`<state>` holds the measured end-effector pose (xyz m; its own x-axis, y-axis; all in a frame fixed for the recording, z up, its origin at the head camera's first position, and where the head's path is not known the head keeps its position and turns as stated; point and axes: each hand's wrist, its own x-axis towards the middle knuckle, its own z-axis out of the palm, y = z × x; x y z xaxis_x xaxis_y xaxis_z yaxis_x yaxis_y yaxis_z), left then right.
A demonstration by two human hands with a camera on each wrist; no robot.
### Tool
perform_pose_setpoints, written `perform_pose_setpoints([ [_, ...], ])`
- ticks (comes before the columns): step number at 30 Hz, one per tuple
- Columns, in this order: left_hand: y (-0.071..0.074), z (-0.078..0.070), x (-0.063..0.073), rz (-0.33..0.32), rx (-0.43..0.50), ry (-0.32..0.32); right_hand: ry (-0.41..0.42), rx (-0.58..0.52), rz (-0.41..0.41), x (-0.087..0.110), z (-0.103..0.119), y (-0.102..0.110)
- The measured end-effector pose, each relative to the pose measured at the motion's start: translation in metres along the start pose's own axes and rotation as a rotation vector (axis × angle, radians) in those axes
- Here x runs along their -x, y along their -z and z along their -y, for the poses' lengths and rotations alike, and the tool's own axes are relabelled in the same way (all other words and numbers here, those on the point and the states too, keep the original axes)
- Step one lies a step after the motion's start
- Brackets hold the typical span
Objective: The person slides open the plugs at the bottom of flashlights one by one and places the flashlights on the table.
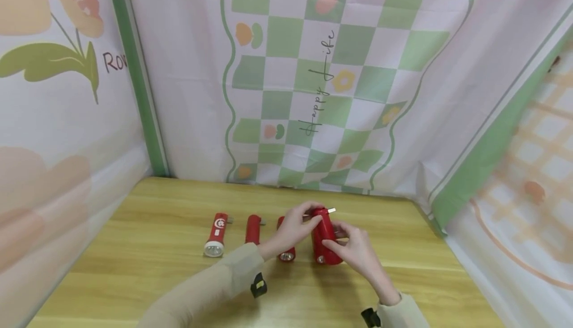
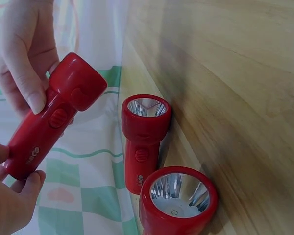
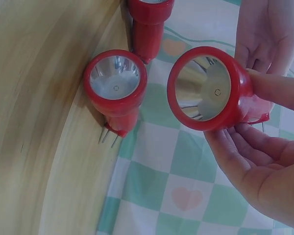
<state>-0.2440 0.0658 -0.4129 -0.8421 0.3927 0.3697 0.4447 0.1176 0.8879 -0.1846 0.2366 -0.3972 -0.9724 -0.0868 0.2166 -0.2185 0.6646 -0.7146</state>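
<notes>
Both hands hold a red flashlight (image 1: pixel 330 238) just above the right part of the wooden table. My left hand (image 1: pixel 293 226) pinches its tail end, where metal plug prongs (image 1: pixel 332 210) stick out. The fingers of my right hand (image 1: pixel 358 248) grip it near the head, its thumb on the side. In the left wrist view the flashlight (image 2: pixel 54 120) shows a ribbed switch and a small white logo; the right wrist view looks into its silver reflector (image 3: pixel 203 88). Beneath it lies another red flashlight (image 1: pixel 319 256), partly hidden.
Left of the hands, more flashlights lie in a row: a red one (image 1: pixel 286 255) partly behind the left hand, a red one (image 1: pixel 252 228) partly covered by the sleeve, and one with a white head (image 1: pixel 215 247). Patterned cloth (image 1: pixel 291 69) hangs behind the table (image 1: pixel 147 268).
</notes>
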Motion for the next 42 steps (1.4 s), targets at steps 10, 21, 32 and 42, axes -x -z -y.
perform_pose_setpoints([
  [10,-0.004,-0.001,-0.005,0.022,-0.054,0.007,-0.046,0.026,-0.034,0.002,-0.003,0.001],
  [21,-0.01,0.0,-0.01,0.002,-0.097,-0.013,-0.077,0.066,-0.058,0.003,-0.006,0.004],
  [32,-0.02,0.001,-0.016,-0.008,-0.147,-0.025,-0.088,0.056,-0.068,0.002,-0.011,0.008],
  [42,-0.027,0.001,-0.023,0.019,-0.155,-0.035,-0.162,0.022,-0.054,0.001,-0.016,0.012],
])
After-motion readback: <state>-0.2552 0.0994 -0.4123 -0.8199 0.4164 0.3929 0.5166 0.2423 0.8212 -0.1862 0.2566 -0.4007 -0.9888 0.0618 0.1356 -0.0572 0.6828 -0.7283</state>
